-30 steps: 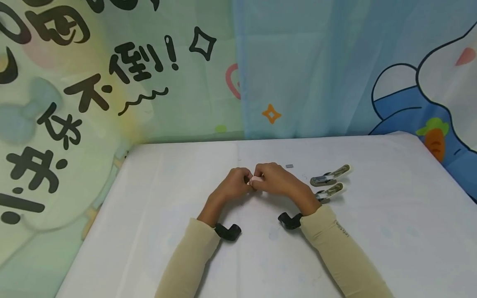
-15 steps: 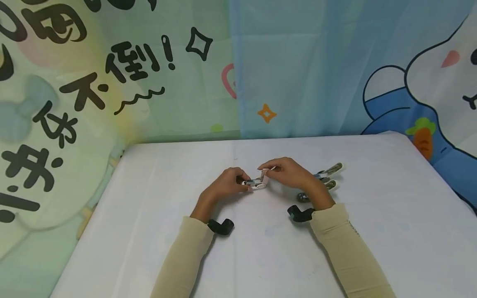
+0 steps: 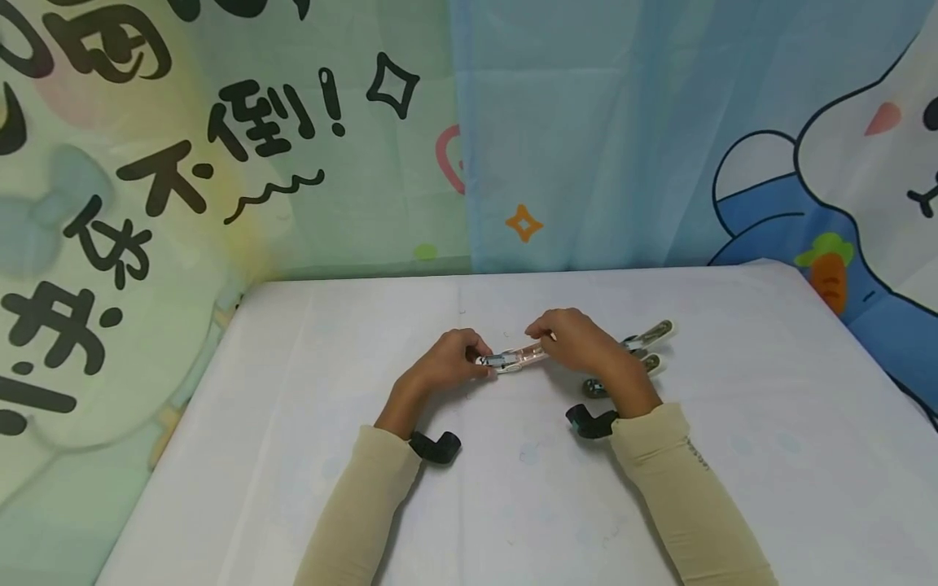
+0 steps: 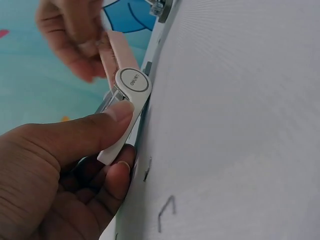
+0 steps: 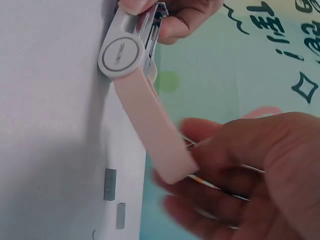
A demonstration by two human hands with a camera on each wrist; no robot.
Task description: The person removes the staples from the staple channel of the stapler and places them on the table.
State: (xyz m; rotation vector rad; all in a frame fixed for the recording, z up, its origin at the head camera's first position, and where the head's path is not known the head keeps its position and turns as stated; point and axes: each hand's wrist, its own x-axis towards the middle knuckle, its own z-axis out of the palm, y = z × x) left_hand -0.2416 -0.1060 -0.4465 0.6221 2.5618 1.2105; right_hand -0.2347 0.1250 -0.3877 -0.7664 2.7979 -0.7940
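A pink-and-white stapler lies unfolded between the two hands, low over the table. My left hand pinches its white base, with the thumb on top in the left wrist view. My right hand is at the far end of the stapler's pink arm, its fingers bent around that tip; in the right wrist view the fingers are partly blurred. The metal magazine shows beside the white base. In the left wrist view the round hinge sits just beyond my left thumb.
Two long dark objects with metal parts and pale ends, resembling opened staplers, lie right of the right hand. Two small grey staple strips rest on the white table. Loose bent staples lie near the left hand. A printed cloth hangs behind.
A second ago both hands were together around the stapler. The right hand has moved right, swinging the pink arm from upright to nearly in line with the base. The left hand keeps its pinch.
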